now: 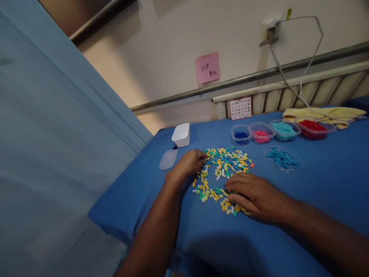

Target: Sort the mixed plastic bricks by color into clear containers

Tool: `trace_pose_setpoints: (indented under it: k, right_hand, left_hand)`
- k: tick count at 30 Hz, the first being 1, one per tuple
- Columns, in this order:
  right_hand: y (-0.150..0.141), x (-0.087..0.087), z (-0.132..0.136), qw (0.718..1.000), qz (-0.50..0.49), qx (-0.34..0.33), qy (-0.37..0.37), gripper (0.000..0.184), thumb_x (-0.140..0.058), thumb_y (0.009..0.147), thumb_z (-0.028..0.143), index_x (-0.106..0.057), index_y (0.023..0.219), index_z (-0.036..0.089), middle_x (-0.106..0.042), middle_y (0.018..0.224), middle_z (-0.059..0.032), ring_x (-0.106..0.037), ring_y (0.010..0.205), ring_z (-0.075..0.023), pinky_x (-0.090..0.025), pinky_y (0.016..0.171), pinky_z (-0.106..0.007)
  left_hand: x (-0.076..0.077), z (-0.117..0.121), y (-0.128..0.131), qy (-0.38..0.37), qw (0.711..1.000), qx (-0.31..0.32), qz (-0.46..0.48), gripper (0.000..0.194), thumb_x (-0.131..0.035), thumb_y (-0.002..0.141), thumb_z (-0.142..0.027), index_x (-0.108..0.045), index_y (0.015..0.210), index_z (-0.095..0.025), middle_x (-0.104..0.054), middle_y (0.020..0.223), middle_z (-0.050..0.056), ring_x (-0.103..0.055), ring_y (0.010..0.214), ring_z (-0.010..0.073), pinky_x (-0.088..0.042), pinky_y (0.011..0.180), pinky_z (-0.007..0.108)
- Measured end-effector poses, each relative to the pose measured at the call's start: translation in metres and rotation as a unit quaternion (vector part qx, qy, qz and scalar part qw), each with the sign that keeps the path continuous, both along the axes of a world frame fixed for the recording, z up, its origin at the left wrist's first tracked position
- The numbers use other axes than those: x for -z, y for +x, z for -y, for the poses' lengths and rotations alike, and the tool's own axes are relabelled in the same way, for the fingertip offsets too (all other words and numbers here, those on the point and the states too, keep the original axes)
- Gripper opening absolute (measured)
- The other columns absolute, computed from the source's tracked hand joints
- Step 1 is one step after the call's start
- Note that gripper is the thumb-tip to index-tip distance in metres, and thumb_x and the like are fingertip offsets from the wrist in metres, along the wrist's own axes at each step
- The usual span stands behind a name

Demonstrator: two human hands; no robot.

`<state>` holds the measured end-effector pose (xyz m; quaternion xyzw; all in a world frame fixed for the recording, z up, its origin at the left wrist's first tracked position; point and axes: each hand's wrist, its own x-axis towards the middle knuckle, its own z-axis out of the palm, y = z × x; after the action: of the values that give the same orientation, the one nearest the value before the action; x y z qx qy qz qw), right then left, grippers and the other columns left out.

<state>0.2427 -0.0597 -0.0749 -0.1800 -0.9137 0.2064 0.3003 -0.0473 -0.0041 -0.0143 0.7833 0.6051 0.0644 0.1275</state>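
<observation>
Small plastic bricks [227,163] in yellow, orange, green, teal and white lie scattered in a loose ring on the blue sheet. At the ring's left edge is my left hand [190,163], its fingers bent and drawn together, with the tips down at the bricks. Whatever those fingertips hold is too small to make out. My right hand [253,194] lies palm down over the lower right bricks, its fingers stretched and somewhat apart, covering some of them. A shallow clear tray [299,163] of blue pieces sits beyond my right hand.
Clear tubs hold dark blue [241,135], pink [261,135], turquoise [284,130] and red pieces [313,129]. A white container [181,135] and clear lid [168,159] stand left. Behind are a yellow cloth [319,114], picture card [241,108] and cable [284,79]. A curtain [57,134] hangs left.
</observation>
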Motion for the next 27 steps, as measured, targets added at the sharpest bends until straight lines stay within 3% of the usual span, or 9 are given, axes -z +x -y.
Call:
trace_pose_setpoints:
  k: [3,8,15,19,23,25,27]
  right_hand:
    - [0.001,-0.001,-0.001,1.0,-0.001,-0.001,-0.012,0.024,-0.054,0.112,0.033,-0.074,0.117,0.023,-0.079,0.114,-0.0097,-0.073,0.109,-0.0251,-0.057,0.098,-0.042]
    - [0.001,-0.002,-0.002,1.0,-0.002,0.0,-0.027,0.021,-0.057,0.111,0.032,-0.075,0.118,0.024,-0.08,0.113,-0.0086,-0.073,0.106,-0.0241,-0.058,0.095,-0.039]
    - [-0.001,-0.005,0.0,0.999,-0.025,0.001,-0.039,0.021,-0.059,0.11,0.031,-0.077,0.118,0.026,-0.081,0.112,-0.0076,-0.074,0.104,-0.0241,-0.059,0.093,-0.039]
    - [0.001,-0.005,-0.003,0.998,-0.043,0.0,-0.051,0.021,-0.06,0.108,0.029,-0.078,0.118,0.026,-0.081,0.112,-0.0076,-0.074,0.106,-0.0246,-0.059,0.095,-0.04]
    - [0.003,-0.002,-0.006,0.996,-0.045,0.02,-0.081,0.02,-0.062,0.108,0.03,-0.079,0.116,0.026,-0.081,0.112,-0.0081,-0.074,0.108,-0.0262,-0.057,0.1,-0.045]
    - [-0.001,0.0,-0.005,0.983,-0.084,0.061,-0.151,0.02,-0.066,0.106,0.034,-0.08,0.119,0.027,-0.081,0.116,-0.009,-0.073,0.111,-0.0277,-0.056,0.104,-0.048]
    - [-0.007,-0.001,-0.003,0.933,-0.175,0.113,-0.295,0.028,-0.071,0.103,0.042,-0.077,0.127,0.027,-0.079,0.123,-0.0102,-0.074,0.113,-0.0285,-0.057,0.103,-0.049]
  left_hand:
    - [0.008,-0.001,0.002,0.019,0.996,0.081,-0.036,0.038,-0.059,0.097,-0.015,-0.08,0.127,-0.024,-0.078,0.128,0.006,-0.071,0.116,0.0204,-0.051,0.103,0.026]
    - [0.009,-0.005,0.002,0.022,0.983,0.15,-0.099,0.036,-0.058,0.096,-0.01,-0.082,0.119,-0.024,-0.077,0.118,0.007,-0.072,0.108,0.0211,-0.054,0.094,0.026]
    - [0.006,-0.001,0.002,-0.002,0.986,0.127,-0.105,0.028,-0.055,0.099,-0.014,-0.081,0.108,-0.021,-0.079,0.108,0.008,-0.072,0.098,0.0247,-0.051,0.083,0.031]
    - [0.007,0.001,-0.005,0.006,0.995,0.098,-0.002,0.024,-0.053,0.102,-0.022,-0.076,0.107,-0.019,-0.077,0.105,0.008,-0.068,0.092,0.0217,-0.048,0.081,0.031]
    - [0.007,-0.002,-0.011,-0.011,0.986,0.017,0.168,0.023,-0.056,0.102,-0.034,-0.072,0.102,-0.017,-0.071,0.09,0.004,-0.061,0.079,0.0176,-0.045,0.071,0.028]
    - [0.005,0.001,-0.003,-0.031,0.964,-0.018,0.265,0.024,-0.058,0.101,-0.037,-0.07,0.103,-0.016,-0.068,0.085,0.003,-0.058,0.073,0.0157,-0.045,0.067,0.027]
    - [0.002,0.01,0.014,-0.042,0.943,-0.015,0.331,0.026,-0.06,0.101,-0.039,-0.07,0.107,-0.016,-0.069,0.085,0.003,-0.059,0.071,0.0148,-0.047,0.066,0.027]
